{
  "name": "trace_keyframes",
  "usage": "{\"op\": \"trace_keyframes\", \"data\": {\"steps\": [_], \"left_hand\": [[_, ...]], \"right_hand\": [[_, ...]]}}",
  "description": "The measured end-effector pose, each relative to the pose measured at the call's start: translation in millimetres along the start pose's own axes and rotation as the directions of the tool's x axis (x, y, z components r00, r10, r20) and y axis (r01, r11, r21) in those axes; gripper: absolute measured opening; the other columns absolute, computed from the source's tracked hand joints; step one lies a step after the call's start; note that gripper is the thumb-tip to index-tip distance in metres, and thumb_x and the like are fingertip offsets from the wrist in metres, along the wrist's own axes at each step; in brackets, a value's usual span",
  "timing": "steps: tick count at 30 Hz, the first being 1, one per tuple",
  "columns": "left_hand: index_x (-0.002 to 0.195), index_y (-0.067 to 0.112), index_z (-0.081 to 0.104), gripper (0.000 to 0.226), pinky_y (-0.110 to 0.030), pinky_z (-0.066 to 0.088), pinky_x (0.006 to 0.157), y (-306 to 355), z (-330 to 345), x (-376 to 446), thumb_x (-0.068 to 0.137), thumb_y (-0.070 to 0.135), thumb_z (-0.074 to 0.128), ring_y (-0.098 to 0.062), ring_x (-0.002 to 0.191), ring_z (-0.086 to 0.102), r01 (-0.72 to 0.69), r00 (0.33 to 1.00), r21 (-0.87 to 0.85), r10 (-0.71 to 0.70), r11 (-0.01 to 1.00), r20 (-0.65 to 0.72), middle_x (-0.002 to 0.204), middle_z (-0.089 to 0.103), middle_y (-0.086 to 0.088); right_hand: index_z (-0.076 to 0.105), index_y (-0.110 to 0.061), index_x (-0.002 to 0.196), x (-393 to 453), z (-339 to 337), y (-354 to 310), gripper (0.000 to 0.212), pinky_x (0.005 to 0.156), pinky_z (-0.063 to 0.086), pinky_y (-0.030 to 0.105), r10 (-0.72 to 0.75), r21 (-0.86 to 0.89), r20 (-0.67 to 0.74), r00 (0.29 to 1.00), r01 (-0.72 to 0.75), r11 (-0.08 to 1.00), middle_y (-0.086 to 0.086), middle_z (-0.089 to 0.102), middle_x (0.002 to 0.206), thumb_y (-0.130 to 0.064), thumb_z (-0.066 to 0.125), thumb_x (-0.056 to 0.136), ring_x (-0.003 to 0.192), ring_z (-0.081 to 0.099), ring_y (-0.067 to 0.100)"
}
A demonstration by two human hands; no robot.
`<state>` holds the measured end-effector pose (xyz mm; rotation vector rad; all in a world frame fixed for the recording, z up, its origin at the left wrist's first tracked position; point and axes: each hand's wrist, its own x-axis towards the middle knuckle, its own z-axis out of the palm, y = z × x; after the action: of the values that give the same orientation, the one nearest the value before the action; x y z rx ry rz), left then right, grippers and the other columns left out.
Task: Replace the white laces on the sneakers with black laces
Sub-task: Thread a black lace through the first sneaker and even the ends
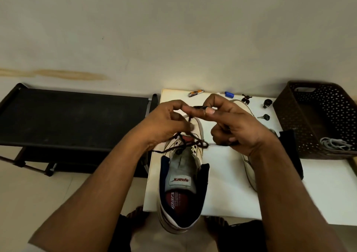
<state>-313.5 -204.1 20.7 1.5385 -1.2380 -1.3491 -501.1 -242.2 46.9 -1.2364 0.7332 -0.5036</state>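
A white sneaker (182, 186) with a grey tongue and red insole lies on the white table (228, 174), heel toward me and hanging over the near edge. A black lace (195, 142) crosses its upper eyelets. My left hand (166, 124) pinches one strand above the toe end. My right hand (231, 124) pinches the other strand near its tip (200, 107), fingers curled. The second white sneaker (249, 166) lies to the right, mostly hidden under my right hand and forearm.
A black shoe rack (73, 116) stands to the left of the table. A brown perforated basket (320, 120) at the right holds white laces (336, 143). Small items line the table's far edge: a nail clipper (195, 93), a blue cap (229, 94), dark keys (265, 117).
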Motion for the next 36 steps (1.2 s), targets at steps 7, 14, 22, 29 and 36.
{"op": "trace_keyframes", "data": {"steps": [7, 14, 22, 29, 36], "left_hand": [[0.096, 0.021, 0.073, 0.016, -0.034, 0.056, 0.077, -16.4, -47.6, 0.6, 0.083, 0.019, 0.065, -0.013, 0.081, 0.066, -0.021, 0.678, 0.494, 0.375, 0.869, -0.632, 0.089, 0.071, 0.003], [0.096, 0.014, 0.073, 0.018, -0.032, 0.051, 0.07, -24.3, -63.6, 0.7, 0.089, 0.024, 0.06, -0.018, 0.079, 0.064, 0.109, 0.535, 0.558, 0.424, 0.823, -0.73, 0.093, 0.071, -0.004], [0.08, 0.014, 0.075, 0.029, -0.017, 0.044, 0.042, -34.0, -99.1, -2.7, 0.082, 0.043, 0.072, -0.005, 0.042, 0.056, 0.17, 0.486, 0.169, 0.067, 0.971, -0.871, 0.061, 0.065, 0.002], [0.083, 0.014, 0.073, 0.033, -0.034, 0.057, 0.065, -34.8, -121.7, -20.3, 0.086, 0.047, 0.066, -0.018, 0.061, 0.065, 0.249, 0.34, 0.072, -0.018, 0.966, -0.94, 0.07, 0.069, -0.003], [0.079, 0.005, 0.069, 0.012, -0.01, 0.03, 0.034, -9.0, -55.1, -1.3, 0.081, 0.015, 0.075, -0.001, 0.034, 0.045, 0.084, 0.844, -0.058, -0.103, 0.995, -0.527, 0.063, 0.063, -0.009]], "right_hand": [[0.063, -0.018, 0.065, -12.4, -33.7, 1.5, 0.014, 0.043, 0.02, 0.025, 0.076, -0.274, 0.011, 0.997, -0.07, 0.959, 0.008, 0.05, 0.044, -0.021, 0.062, 0.078, 0.037, 0.033, 0.014], [0.062, -0.019, 0.052, -13.9, -45.5, -0.6, 0.018, 0.078, 0.053, 0.024, -0.343, 0.042, -0.33, 0.88, 0.376, 0.925, -0.003, 0.061, 0.055, -0.013, 0.069, 0.068, 0.065, 0.063, 0.012], [0.065, -0.011, 0.073, -11.0, -67.0, 18.5, 0.021, 0.061, 0.05, 0.033, -0.24, -0.434, -0.699, 0.674, -0.132, 0.891, 0.002, 0.064, 0.066, -0.024, 0.065, 0.09, 0.062, 0.061, 0.02], [0.07, -0.009, 0.106, -34.9, -82.6, 5.9, 0.036, 0.074, 0.039, 0.023, -0.455, -0.435, -0.89, 0.042, -0.385, 0.814, 0.011, 0.071, 0.101, -0.038, 0.055, 0.092, 0.088, 0.064, 0.024], [0.042, -0.028, 0.142, -1.5, -55.8, 13.2, 0.065, 0.112, 0.029, 0.047, -0.428, -0.708, -0.68, 0.595, -0.383, 0.593, 0.005, 0.039, 0.148, -0.033, 0.071, 0.084, 0.137, 0.034, 0.025]]}}
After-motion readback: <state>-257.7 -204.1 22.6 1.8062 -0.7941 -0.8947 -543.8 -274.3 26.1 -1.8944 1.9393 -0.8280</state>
